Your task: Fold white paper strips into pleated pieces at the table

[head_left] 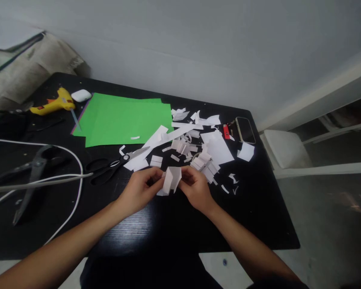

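Note:
Both my hands meet above the near middle of the black table (156,228) and hold a folded white paper piece (172,180) between them. My left hand (140,188) pinches its left side, fingers closed. My right hand (195,187) grips its right side, fingers curled. Just beyond the hands lies a heap of white paper scraps and strips (195,146). Black-handled scissors (114,164) rest shut on the table to the left of my left hand.
Green paper sheets (123,118) lie at the back centre. A yellow glue gun (54,102) and a white case (81,95) sit at the back left. A phone (245,129) and a red item (226,131) lie back right. White cables (69,176) and black pliers (33,172) occupy the left.

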Action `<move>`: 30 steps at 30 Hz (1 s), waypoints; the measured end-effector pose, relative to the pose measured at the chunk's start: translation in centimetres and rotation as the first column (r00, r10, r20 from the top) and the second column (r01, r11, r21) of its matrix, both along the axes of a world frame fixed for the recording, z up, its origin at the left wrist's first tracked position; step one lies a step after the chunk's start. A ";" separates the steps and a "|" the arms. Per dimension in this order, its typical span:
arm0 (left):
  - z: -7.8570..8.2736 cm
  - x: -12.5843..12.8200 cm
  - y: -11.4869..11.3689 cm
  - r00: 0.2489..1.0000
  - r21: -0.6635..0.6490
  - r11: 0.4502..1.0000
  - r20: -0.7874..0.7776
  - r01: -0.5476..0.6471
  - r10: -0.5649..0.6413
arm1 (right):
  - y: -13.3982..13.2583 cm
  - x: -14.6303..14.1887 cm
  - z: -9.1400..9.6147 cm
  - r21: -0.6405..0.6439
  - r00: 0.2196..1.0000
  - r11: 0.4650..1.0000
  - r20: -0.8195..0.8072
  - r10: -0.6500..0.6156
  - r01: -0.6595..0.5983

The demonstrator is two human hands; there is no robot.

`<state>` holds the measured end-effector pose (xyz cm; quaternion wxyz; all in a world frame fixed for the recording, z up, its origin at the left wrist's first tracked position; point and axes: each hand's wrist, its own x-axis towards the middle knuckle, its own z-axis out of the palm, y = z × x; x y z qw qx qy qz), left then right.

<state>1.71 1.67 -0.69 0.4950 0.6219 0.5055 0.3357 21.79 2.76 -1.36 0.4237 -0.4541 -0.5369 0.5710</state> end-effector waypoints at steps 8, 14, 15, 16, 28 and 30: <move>-0.8 -0.1 0.0 0.999 0.011 1.000 0.029 0.019 -0.020 | 0.4 -0.1 0.0 -0.067 0.995 0.995 -0.065 -0.080 0.076; -1.1 0.0 -0.4 0.999 0.120 0.992 -0.033 0.042 -0.039 | 0.9 -0.2 0.2 -0.404 0.929 0.914 -0.318 -0.190 0.048; -1.2 0.0 -0.4 0.999 0.133 0.990 -0.037 0.043 -0.039 | 1.0 -0.2 0.3 -0.418 0.920 0.907 -0.339 -0.199 0.042; -1.2 0.0 -0.4 0.999 0.144 0.989 -0.040 0.041 -0.035 | 1.0 -0.2 0.4 -0.426 0.913 0.904 -0.352 -0.206 0.040; -0.8 -0.2 -0.5 0.997 0.225 0.971 -0.033 0.078 -0.072 | 0.8 -0.1 0.6 -0.426 0.904 0.904 -0.368 -0.219 0.045; -0.7 -0.1 -0.5 0.997 0.238 0.968 -0.037 0.073 -0.066 | 0.8 -0.1 0.6 -0.427 0.904 0.903 -0.365 -0.221 0.049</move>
